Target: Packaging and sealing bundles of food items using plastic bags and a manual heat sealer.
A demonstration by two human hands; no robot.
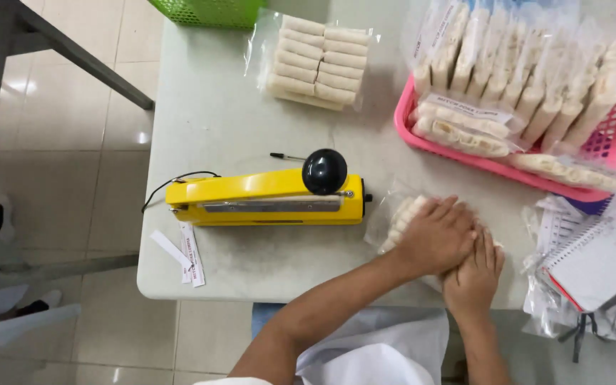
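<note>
Head view: both hands (pixel 458 249) press flat on bagged rolls (pixel 401 219) beside yellow sealer (pixel 265 199).

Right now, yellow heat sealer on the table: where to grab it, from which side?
Grip the black round knob on the arm of the yellow heat sealer, coming from above with fingers closing around it. It stands proud of the long flat body, at the right end near the left hand and right hand, both pressed on a bag of rolls. The cord leaves the far left end.
</note>
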